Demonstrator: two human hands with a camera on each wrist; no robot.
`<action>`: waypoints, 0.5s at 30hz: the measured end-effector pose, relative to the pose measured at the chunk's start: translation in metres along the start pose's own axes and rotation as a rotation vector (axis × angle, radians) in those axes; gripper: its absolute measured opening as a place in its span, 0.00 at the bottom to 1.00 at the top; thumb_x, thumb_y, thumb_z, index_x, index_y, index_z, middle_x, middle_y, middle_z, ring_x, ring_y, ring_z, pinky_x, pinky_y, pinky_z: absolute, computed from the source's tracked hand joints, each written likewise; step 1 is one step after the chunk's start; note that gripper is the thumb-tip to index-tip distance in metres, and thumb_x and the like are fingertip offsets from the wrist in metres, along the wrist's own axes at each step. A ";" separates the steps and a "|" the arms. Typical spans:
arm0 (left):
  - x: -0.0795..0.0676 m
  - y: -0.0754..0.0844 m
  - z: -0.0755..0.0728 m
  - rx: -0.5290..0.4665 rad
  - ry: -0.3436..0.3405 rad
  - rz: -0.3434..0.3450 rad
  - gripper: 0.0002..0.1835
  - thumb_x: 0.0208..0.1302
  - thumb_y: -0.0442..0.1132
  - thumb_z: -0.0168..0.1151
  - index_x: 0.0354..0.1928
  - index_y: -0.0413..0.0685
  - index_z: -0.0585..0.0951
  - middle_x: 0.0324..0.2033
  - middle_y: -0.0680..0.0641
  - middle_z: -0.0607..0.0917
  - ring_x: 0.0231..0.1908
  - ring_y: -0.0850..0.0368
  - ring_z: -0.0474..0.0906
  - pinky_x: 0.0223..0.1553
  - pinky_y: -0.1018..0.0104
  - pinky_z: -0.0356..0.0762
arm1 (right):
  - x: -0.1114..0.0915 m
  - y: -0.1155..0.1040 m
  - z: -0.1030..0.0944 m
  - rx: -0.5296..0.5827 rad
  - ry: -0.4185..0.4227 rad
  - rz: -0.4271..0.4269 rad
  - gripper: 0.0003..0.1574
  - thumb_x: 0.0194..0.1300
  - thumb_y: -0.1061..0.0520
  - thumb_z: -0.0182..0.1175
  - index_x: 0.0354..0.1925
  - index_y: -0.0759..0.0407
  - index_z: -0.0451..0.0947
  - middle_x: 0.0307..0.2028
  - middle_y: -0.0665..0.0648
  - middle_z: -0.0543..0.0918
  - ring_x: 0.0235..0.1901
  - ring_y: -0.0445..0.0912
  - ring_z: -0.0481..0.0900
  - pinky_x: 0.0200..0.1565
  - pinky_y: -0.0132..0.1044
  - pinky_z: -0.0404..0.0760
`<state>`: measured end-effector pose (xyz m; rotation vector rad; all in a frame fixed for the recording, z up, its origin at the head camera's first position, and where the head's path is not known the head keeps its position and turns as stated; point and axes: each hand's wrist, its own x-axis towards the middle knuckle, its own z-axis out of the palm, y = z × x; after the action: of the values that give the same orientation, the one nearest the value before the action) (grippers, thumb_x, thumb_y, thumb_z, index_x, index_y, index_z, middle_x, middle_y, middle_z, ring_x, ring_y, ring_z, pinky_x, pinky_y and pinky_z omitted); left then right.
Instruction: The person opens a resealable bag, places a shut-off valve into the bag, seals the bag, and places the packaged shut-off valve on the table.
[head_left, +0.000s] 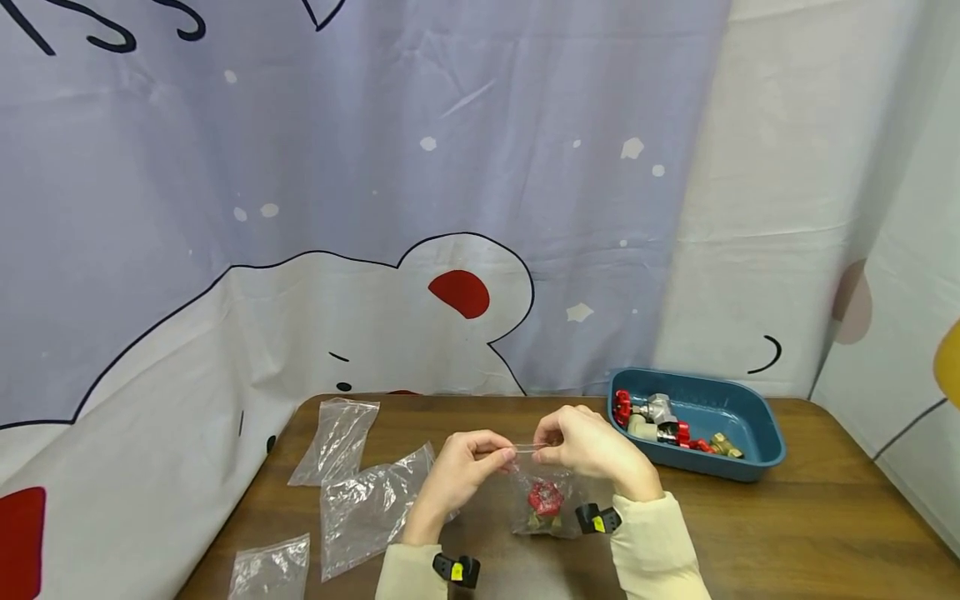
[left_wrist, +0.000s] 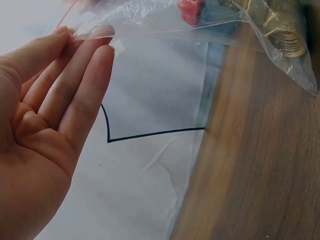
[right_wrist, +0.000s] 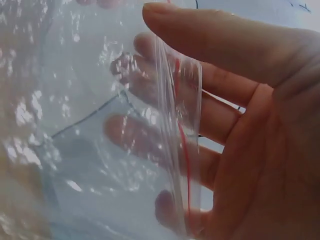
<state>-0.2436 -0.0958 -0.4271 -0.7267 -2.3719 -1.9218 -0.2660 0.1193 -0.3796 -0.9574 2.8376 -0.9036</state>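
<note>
A clear zip bag [head_left: 517, 512] with a red seal line hangs between my two hands over the table. Inside it is a brass valve [head_left: 545, 500] with a red handwheel; its threaded brass end [left_wrist: 290, 40] shows through the plastic in the left wrist view. My left hand [head_left: 467, 467] pinches the bag's top edge at one side, thumb against fingertips. At the other side my right hand [head_left: 592, 446] holds the top edge between thumb and fingers. In the right wrist view its fingers [right_wrist: 145, 140] lie behind the clear plastic.
At the back right of the wooden table [head_left: 832, 492] stands a blue tray [head_left: 738, 417] holding several valves and fittings, some with red handles. Clear bags lie at left: one at the back [head_left: 337, 442], a larger one [head_left: 367, 508], one in front [head_left: 270, 571]. A printed curtain [head_left: 360, 167] hangs behind.
</note>
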 end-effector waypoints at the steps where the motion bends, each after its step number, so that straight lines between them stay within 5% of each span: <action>1: 0.000 0.000 0.000 0.000 -0.001 -0.001 0.06 0.66 0.28 0.62 0.39 0.29 0.83 0.34 0.33 0.86 0.34 0.48 0.85 0.38 0.66 0.82 | 0.000 0.001 -0.001 -0.001 -0.003 -0.005 0.06 0.57 0.57 0.72 0.28 0.49 0.83 0.24 0.39 0.79 0.23 0.36 0.72 0.26 0.33 0.73; 15: 0.000 0.000 -0.001 0.001 0.001 -0.006 0.08 0.65 0.29 0.62 0.40 0.27 0.82 0.35 0.34 0.86 0.34 0.46 0.85 0.41 0.51 0.82 | -0.003 0.010 0.002 0.064 0.008 -0.069 0.11 0.56 0.61 0.71 0.23 0.47 0.81 0.20 0.39 0.77 0.21 0.36 0.71 0.23 0.32 0.71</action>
<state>-0.2436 -0.0967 -0.4272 -0.7197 -2.3766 -1.9224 -0.2688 0.1262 -0.3875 -1.0529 2.7793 -1.0009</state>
